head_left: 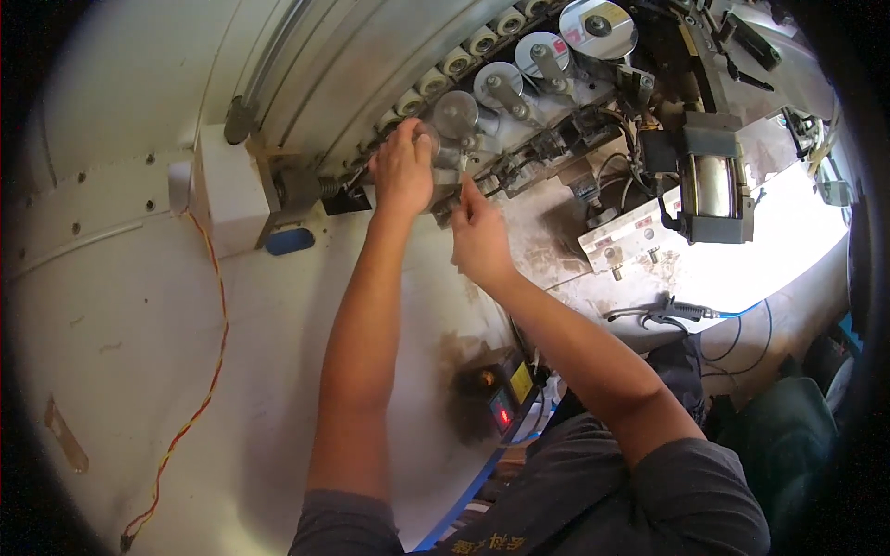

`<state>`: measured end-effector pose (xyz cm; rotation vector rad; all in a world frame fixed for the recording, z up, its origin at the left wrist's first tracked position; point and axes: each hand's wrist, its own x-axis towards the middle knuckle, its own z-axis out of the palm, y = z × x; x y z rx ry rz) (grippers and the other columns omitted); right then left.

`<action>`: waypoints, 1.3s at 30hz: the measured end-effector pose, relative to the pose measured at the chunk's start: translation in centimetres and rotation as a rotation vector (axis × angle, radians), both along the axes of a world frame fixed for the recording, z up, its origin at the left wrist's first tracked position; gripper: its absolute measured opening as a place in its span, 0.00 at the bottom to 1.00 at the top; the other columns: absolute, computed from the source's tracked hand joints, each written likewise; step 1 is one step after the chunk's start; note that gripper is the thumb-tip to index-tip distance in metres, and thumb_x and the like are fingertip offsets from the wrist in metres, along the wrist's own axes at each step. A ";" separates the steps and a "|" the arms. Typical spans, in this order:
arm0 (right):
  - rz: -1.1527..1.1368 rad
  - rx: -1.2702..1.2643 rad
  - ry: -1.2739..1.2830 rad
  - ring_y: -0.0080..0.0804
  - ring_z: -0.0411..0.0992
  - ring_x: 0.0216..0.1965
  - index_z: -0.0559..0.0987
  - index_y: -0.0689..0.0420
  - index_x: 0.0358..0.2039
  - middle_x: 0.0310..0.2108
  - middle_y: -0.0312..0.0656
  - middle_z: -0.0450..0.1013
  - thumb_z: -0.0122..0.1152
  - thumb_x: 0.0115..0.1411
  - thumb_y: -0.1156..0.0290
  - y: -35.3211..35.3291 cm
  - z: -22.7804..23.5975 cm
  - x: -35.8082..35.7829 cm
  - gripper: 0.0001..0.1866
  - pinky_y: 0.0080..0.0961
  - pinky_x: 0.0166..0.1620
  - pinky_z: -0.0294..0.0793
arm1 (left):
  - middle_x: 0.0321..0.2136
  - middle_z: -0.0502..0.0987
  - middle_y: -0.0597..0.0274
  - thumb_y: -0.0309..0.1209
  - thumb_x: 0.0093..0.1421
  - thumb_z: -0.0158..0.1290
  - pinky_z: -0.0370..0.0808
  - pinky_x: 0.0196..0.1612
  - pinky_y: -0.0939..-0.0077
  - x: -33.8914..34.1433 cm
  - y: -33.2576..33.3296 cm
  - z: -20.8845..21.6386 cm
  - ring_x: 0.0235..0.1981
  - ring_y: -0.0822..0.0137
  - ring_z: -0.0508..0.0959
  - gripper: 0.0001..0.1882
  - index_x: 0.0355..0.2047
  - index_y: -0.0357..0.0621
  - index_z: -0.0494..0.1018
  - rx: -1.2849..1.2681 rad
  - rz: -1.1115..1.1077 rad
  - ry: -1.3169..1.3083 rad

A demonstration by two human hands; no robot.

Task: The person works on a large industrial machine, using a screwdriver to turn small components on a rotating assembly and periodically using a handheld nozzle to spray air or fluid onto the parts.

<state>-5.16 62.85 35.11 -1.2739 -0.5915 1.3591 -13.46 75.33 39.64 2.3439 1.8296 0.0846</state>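
Observation:
Both my arms reach forward to a row of rollers on a machine. My left hand (405, 174) curls over a grey metal roller (432, 139) at the near end of the row; its fingertips are partly hidden. Close beside it on the right, my right hand (482, 239) is closed, thumb up, on a thin pale stick-like piece (464, 167) whose tip touches or nearly touches the roller's arm. What kind of piece it is I cannot make out. Farther along stand shiny round rollers (498, 83) on grey arms.
A white box-shaped part (227, 190) sits at left, with a twisted red-yellow cable (221, 343) trailing down the pale panel. To the right are a metal cylinder unit (714, 185) and an air gun (681, 310) with a blue hose. A lit display box (501, 408) is near my body.

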 end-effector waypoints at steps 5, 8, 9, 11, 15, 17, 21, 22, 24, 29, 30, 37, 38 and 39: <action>0.016 -0.087 0.146 0.27 0.69 0.14 0.62 0.65 0.68 0.26 0.40 0.72 0.45 0.66 0.74 0.1 2.1 1.2 0.29 0.29 0.19 0.73 | 0.57 0.74 0.53 0.42 0.71 0.41 0.56 0.66 0.48 0.0 0.0 0.4 0.59 0.48 0.71 0.20 0.59 0.50 0.67 -0.028 0.010 -0.006; 0.070 -0.118 0.206 0.27 0.69 0.14 0.63 0.65 0.68 0.26 0.40 0.72 0.45 0.66 0.74 -0.5 3.5 2.0 0.29 0.29 0.19 0.73 | 0.57 0.74 0.54 0.42 0.71 0.41 0.56 0.66 0.48 -0.1 -0.1 0.3 0.59 0.48 0.71 0.20 0.59 0.50 0.67 -0.009 -0.004 -0.014; 0.070 -0.118 0.208 0.27 0.69 0.14 0.63 0.65 0.68 0.26 0.40 0.72 0.45 0.66 0.74 -0.4 3.4 2.0 0.29 0.29 0.19 0.73 | 0.57 0.74 0.54 0.42 0.71 0.41 0.55 0.66 0.48 -0.1 -0.1 0.3 0.59 0.48 0.70 0.20 0.59 0.50 0.67 0.004 -0.017 -0.025; 0.035 -0.132 0.210 0.27 0.69 0.13 0.62 0.65 0.68 0.26 0.40 0.72 0.45 0.66 0.74 -0.1 3.0 1.7 0.29 0.29 0.19 0.73 | 0.57 0.74 0.54 0.42 0.71 0.41 0.55 0.67 0.48 0.0 -0.2 0.1 0.59 0.49 0.70 0.21 0.59 0.50 0.67 0.012 -0.013 -0.020; 0.039 -0.097 0.172 0.28 0.69 0.13 0.63 0.64 0.68 0.25 0.40 0.72 0.45 0.67 0.73 -0.2 2.6 1.7 0.29 0.30 0.19 0.72 | 0.58 0.74 0.54 0.43 0.71 0.40 0.53 0.68 0.48 -0.4 -0.1 0.0 0.60 0.49 0.69 0.21 0.59 0.51 0.67 0.002 -0.007 -0.010; 0.026 -0.049 0.122 0.29 0.70 0.14 0.63 0.63 0.68 0.26 0.42 0.73 0.46 0.67 0.73 0.0 2.3 1.6 0.29 0.29 0.21 0.74 | 0.58 0.74 0.54 0.43 0.71 0.40 0.53 0.68 0.48 -0.3 0.0 0.0 0.60 0.49 0.69 0.21 0.59 0.51 0.67 0.001 -0.010 -0.010; 0.057 -0.174 0.217 0.30 0.71 0.16 0.64 0.62 0.68 0.28 0.44 0.73 0.48 0.68 0.71 -0.3 2.7 0.6 0.28 0.28 0.25 0.75 | 0.58 0.74 0.55 0.43 0.71 0.41 0.54 0.68 0.48 -0.2 0.0 0.0 0.60 0.48 0.70 0.21 0.59 0.52 0.67 0.010 0.000 0.000; -0.047 0.005 -0.065 0.36 0.74 0.21 0.63 0.63 0.68 0.29 0.50 0.75 0.47 0.67 0.74 -0.8 2.7 -0.6 0.29 0.33 0.28 0.76 | 0.58 0.74 0.55 0.43 0.71 0.41 0.54 0.68 0.48 -0.1 -0.1 0.0 0.60 0.48 0.70 0.21 0.59 0.52 0.67 0.010 -0.002 0.000; -0.090 0.094 -0.130 0.50 0.77 0.34 0.64 0.64 0.68 0.31 0.60 0.75 0.48 0.66 0.75 -1.1 1.7 -1.3 0.29 0.40 0.41 0.75 | 0.57 0.73 0.53 0.43 0.71 0.41 0.54 0.67 0.48 0.1 -0.2 0.1 0.60 0.48 0.69 0.21 0.59 0.51 0.67 0.007 0.001 -0.039; -0.046 -0.047 0.078 0.51 0.76 0.33 0.65 0.66 0.66 0.34 0.58 0.76 0.49 0.65 0.75 0.6 0.5 -0.5 0.29 0.38 0.40 0.75 | 0.58 0.73 0.51 0.42 0.71 0.42 0.55 0.66 0.48 0.2 -0.5 0.3 0.60 0.47 0.69 0.21 0.59 0.48 0.67 0.014 0.027 -0.007; -0.068 0.018 0.008 0.49 0.76 0.32 0.65 0.66 0.66 0.34 0.57 0.76 0.49 0.65 0.75 0.1 1.1 -0.9 0.28 0.37 0.38 0.75 | 0.57 0.73 0.50 0.42 0.71 0.42 0.56 0.66 0.48 0.1 -0.5 0.2 0.60 0.47 0.69 0.21 0.59 0.47 0.67 0.028 0.026 0.001; -0.112 0.111 -0.081 0.26 0.69 0.27 0.63 0.62 0.69 0.32 0.39 0.73 0.50 0.69 0.75 -0.9 0.3 -2.1 0.28 0.27 0.32 0.71 | 0.56 0.74 0.49 0.43 0.71 0.43 0.56 0.66 0.48 0.2 -0.4 -0.1 0.60 0.46 0.69 0.22 0.60 0.46 0.67 0.054 0.023 0.008; -0.112 0.109 -0.080 0.26 0.69 0.27 0.63 0.62 0.69 0.32 0.39 0.73 0.50 0.69 0.75 -0.8 0.1 -1.9 0.28 0.27 0.32 0.71 | 0.56 0.74 0.49 0.43 0.71 0.43 0.56 0.66 0.48 0.2 -0.4 0.0 0.60 0.46 0.68 0.21 0.59 0.46 0.67 0.026 0.048 0.003; -0.104 0.065 -0.047 0.25 0.69 0.27 0.63 0.62 0.69 0.32 0.39 0.73 0.49 0.69 0.75 -0.6 -0.1 -1.6 0.28 0.26 0.32 0.71 | 0.56 0.74 0.48 0.43 0.72 0.43 0.56 0.66 0.47 0.2 -0.4 0.0 0.60 0.46 0.68 0.21 0.59 0.47 0.67 -0.001 0.074 -0.001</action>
